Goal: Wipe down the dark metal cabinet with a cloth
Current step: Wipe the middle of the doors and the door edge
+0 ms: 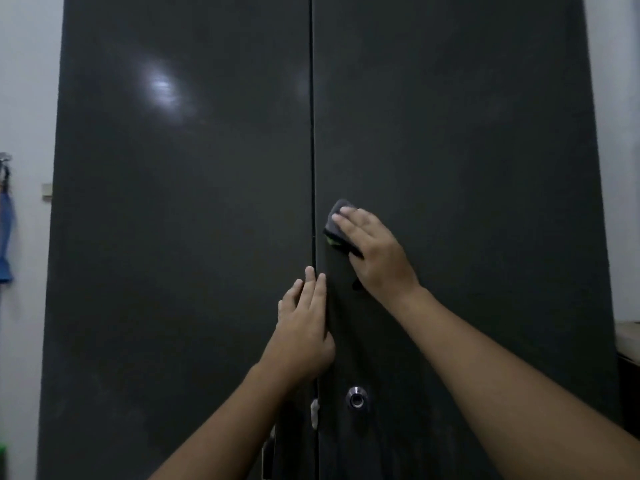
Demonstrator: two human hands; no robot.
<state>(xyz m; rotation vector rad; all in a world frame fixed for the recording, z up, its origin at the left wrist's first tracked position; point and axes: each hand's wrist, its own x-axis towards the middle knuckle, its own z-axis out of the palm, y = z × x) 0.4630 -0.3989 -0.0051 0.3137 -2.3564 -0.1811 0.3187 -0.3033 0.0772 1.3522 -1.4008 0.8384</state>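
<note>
Wiping is underway: right hand, grip flat, presses cloth on cabinet; left hand, grip apart, braces. Next, probably sweep outward.

- My right hand covered most of the cloth; only a grey corner and a green sliver showed.
- The cabinet ran past the top and bottom edges.
- My left hand hid a stretch of the door seam.
- A blue thing at the left edge was cut off and too blurred to name.
</note>
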